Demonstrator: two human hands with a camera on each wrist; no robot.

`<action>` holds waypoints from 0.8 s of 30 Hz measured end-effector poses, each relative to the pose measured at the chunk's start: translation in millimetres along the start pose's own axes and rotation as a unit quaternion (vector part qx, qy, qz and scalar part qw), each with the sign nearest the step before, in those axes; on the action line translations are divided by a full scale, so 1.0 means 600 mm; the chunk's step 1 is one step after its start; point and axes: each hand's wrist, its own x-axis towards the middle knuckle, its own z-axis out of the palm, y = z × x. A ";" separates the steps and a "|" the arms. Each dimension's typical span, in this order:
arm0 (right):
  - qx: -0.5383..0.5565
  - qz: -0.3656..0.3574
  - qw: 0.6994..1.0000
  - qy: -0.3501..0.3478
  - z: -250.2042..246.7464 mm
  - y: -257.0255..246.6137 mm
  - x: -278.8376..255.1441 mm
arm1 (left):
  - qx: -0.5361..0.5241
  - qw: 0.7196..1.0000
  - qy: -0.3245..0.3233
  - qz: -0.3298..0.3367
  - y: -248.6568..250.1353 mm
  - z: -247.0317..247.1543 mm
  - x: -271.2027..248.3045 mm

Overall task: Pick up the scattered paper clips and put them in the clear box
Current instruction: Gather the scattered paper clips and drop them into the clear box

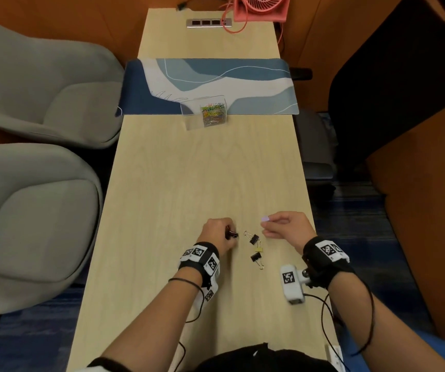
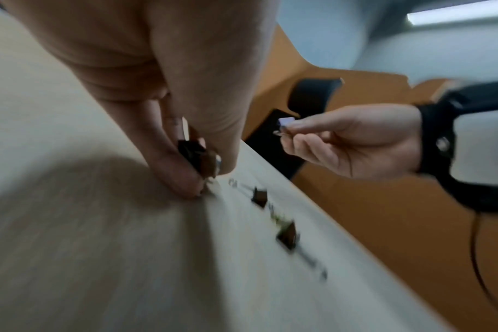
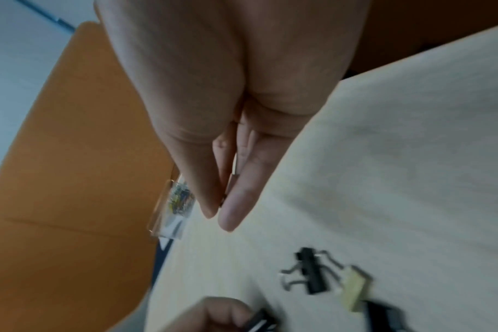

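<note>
- pale wood bench (image 1: pixel 189 183) runs long and narrow away from the person, with grey padded seats (image 1: pixel 36 210) along its left side and orange walls around it.
- at the far end, a blue patterned mat (image 1: pixel 256 84) lies across the bench and a pink fan (image 1: pixel 261 8) stands behind it.
- clear box (image 1: pixel 206 112) sits on the near edge of the mat, well apart from the hands; coloured paper clips (image 1: pixel 213 114) fill its right part.
- left hand (image 1: pixel 217 232) is low on the bench, its grip pinching a dark binder clip (image 1: pixel 232 234) between thumb and fingertips; the left wrist view shows that clip (image 2: pixel 198 160) right at the bench surface.
- right hand (image 1: pixel 287 226) is held above the bench, its grip pinching a small lilac clip (image 1: pixel 265 218) between thumb and forefinger.
- between the two hands, three clips lie on the bench in a loose line: a black binder clip (image 1: pixel 253 238), a yellow clip (image 1: pixel 258 249) just beside it, and another black binder clip (image 1: pixel 256 256) nearest the person.
- both wrists wear black bands with printed square markers.
</note>
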 end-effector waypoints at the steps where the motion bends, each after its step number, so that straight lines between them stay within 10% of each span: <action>1: 0.033 -0.003 0.999 -0.003 0.003 -0.013 0.001 | -0.026 1.000 0.005 -0.011 -0.004 -0.005 0.004; 18: 0.113 -0.161 0.980 0.008 0.133 -0.350 0.184 | -0.221 0.918 0.329 0.015 0.029 -0.379 0.235; 24: 0.124 -0.164 0.979 0.009 0.184 -0.396 0.287 | -0.260 0.906 0.334 0.010 -0.001 -0.412 0.362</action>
